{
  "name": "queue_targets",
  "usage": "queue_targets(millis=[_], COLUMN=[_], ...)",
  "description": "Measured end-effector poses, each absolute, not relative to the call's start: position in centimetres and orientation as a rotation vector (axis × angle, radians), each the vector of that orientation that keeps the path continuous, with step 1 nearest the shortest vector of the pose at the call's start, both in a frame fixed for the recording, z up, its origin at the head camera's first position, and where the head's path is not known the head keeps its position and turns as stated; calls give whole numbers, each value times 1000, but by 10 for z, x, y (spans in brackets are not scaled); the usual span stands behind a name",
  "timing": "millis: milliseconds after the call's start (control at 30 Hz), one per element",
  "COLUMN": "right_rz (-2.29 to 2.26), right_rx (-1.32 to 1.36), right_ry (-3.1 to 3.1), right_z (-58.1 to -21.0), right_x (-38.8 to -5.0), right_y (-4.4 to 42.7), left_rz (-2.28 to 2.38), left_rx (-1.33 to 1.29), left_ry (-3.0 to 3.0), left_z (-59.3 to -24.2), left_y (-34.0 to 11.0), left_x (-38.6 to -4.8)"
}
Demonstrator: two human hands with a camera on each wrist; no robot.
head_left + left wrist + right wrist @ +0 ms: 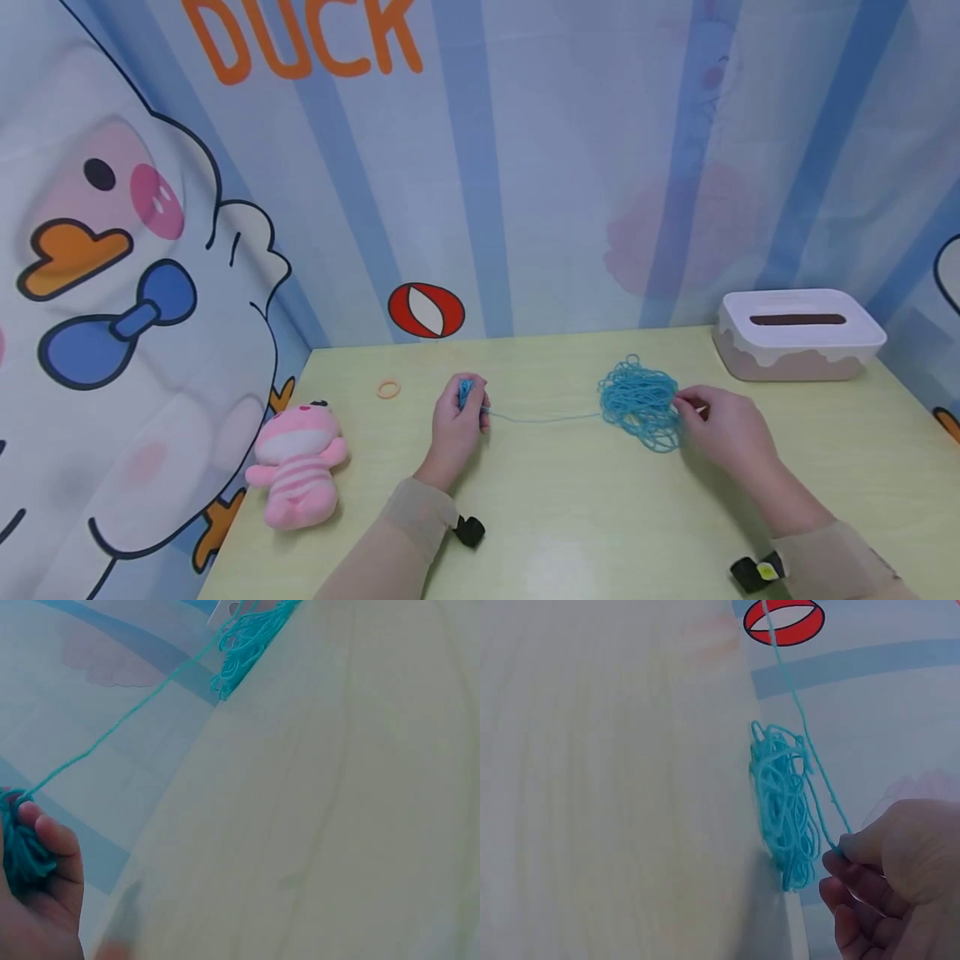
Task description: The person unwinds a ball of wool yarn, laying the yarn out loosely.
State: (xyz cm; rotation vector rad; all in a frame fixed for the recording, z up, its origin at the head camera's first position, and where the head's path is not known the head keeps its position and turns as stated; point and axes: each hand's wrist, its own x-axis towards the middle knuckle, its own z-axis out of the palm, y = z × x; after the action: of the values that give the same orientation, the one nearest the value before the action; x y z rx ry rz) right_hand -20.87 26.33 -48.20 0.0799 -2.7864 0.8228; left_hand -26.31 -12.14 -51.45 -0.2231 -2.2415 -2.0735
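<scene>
A loose heap of blue yarn (639, 403) lies on the table, right of centre. My left hand (459, 429) grips a small wound bundle of the same yarn (27, 851), its fingers curled round it. One strand (546, 419) runs from that bundle across to the heap. At the heap's right edge is my right hand (727, 427). In the right wrist view the thumb and index finger of the right hand (889, 862) pinch the yarn strand (817, 761), with the yarn heap (780, 802) just beside the fingers.
A pink striped plush toy (300, 467) lies at the table's left side. Behind it is a small orange ring (387, 389). A white and beige tissue box (798, 337) stands at the back right. A blue striped cloth (555, 167) with a duck print hangs behind the table.
</scene>
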Motion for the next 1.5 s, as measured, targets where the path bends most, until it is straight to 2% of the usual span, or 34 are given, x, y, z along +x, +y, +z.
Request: queue_targets(millis=[267,567,733,1100,1300,1500], right_rz=[829,786,670,1261,1357,1387], right_rx=[15,277,350,595,515,369], right_ry=[-2809,-2411,-2499,-2769,-2765,-2709], right_z=[-488,-480,-479,-490,-495,-485], right_x=[-210,-211,-217,-223,-227,-223], right_y=[253,174,142,87,67,79], left_rz=[-2065,-2145,-2205,-2202,-2170,-2146], left_rx=[-234,-351,-364,-430,-449,-401], left_ry=[-2261,-2216,-2182,-2187,-2195,-2202], left_z=[-514,-511,-509,-507,-510,-514], left_y=[-121,-117,-114,-115,-116,-118], left_x=[-262,-260,-258,-256,-258,-261])
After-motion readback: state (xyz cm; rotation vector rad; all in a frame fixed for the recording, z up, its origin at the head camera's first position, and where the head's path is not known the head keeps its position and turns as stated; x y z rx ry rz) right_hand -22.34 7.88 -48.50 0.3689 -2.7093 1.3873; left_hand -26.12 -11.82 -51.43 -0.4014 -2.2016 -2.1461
